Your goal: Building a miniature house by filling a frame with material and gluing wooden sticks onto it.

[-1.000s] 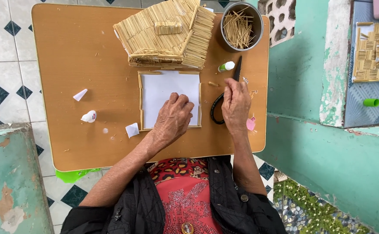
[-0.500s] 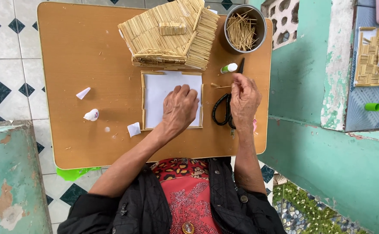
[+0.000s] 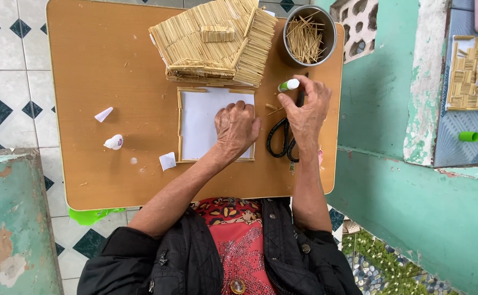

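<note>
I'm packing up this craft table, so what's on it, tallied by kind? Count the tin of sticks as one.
Stick house model: 1
Metal tin of sticks: 1
White sheet framed with sticks, under the left hand: 1
Black scissors: 1
Glue tube, green-capped, at the right hand: 1
Small white scraps: 3
Total: 8

A smooth, matt tan wooden tabletop [image 3: 102,82] carries a rough little house of pale wooden sticks [image 3: 211,41] at upper centre, a dull grey metal tin of sticks [image 3: 329,27] at upper right, a matt white paper sheet [image 3: 200,123] framed in sticks, and black-handled scissors [image 3: 280,139] of glossy plastic.
</note>
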